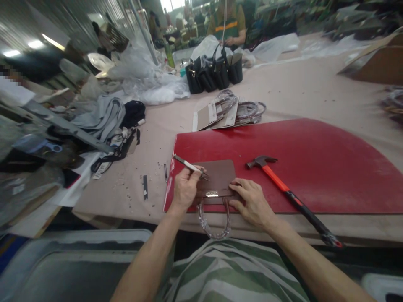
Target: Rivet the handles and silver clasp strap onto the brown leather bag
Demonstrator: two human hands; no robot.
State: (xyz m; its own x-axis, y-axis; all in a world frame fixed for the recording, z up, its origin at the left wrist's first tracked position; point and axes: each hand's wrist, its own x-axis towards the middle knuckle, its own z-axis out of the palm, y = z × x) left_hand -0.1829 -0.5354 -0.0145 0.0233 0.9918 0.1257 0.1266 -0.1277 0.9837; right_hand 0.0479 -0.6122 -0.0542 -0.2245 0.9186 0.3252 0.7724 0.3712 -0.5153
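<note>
A brown leather handbag flap piece (217,172) lies on the red board (330,167) in front of me. It has a metal plate (212,194) near its lower edge and a plastic-wrapped loop handle (201,220) hanging toward me. My left hand (185,188) pinches a slim silver hand tool (185,162), held slanted over the piece's left side; its exact kind is unclear. My right hand (250,199) grips the piece's right edge, with the thumb below the bent fingers. To the right lies a claw hammer (277,178) with an orange and black handle.
Brown panels (204,115) with wrapped handles lie behind the board. Several black bags (214,73) stand farther back, near a person (231,29). Left are a dark metal strip (145,187), a thin rod (165,172), scattered bits and grey cloth (102,115). A cardboard piece (374,63) stands at right.
</note>
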